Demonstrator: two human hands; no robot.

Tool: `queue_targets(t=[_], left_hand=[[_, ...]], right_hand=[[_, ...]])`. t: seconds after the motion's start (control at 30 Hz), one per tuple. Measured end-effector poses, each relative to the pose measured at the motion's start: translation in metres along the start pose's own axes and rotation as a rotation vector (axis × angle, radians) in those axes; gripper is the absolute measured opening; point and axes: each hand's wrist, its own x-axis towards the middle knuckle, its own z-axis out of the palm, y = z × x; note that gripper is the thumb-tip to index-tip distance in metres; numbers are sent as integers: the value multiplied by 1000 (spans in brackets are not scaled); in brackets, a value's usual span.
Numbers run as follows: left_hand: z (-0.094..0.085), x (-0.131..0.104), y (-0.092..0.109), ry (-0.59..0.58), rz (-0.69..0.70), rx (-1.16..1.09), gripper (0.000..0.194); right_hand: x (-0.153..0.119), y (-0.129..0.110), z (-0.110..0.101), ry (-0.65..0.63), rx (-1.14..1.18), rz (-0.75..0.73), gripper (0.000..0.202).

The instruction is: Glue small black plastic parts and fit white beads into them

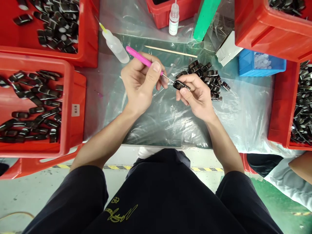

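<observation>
My left hand point(142, 78) is closed round a pink-handled tool point(138, 56) with a thin metal tip, held like a pen. That tip reaches the near side of a small glossy black part point(179, 85); whether it touches cannot be made out. My right hand point(196, 96) pinches this black part between thumb and fingers, above the plastic-covered table point(168, 123). Just beyond the right hand lies a loose pile of similar black parts point(211, 78). A thin wooden stick point(172, 51) rests on the table past both hands.
Red bins point(65, 107) of black parts stand at left, with another red bin point(280, 107) at right. A needle-tipped bottle point(116, 47), a small clear bottle point(174, 22), a green block point(206, 19) and a blue box point(262, 70) stand farther back. Someone's arm point(303, 167) shows at right.
</observation>
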Motion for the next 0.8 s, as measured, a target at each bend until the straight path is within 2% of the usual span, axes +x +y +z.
queue_targets(t=[0.2,0.27,0.4,0.47,0.67,0.8], left_hand=[[1,-1,4,-33,-23,21,20],[0,-1,5,-32,9,45,22],[-2,2,2,28,50,92,26],[-3,3,2,53,40,91,26],[-2,1,8,-7,-17,60,25],[-2,-1,8,13,-49,44,30]], right_hand=[[-1,0,0,0,-27,-3,44],[-1,1,-1,4,-42,-3,45],[1,2,-2,17,-64,-7,46],[1,2,-3,14,-56,-14,46],[0,-1,-1,0,-38,-16,44],[0,0,-1,0,-38,-27,43]])
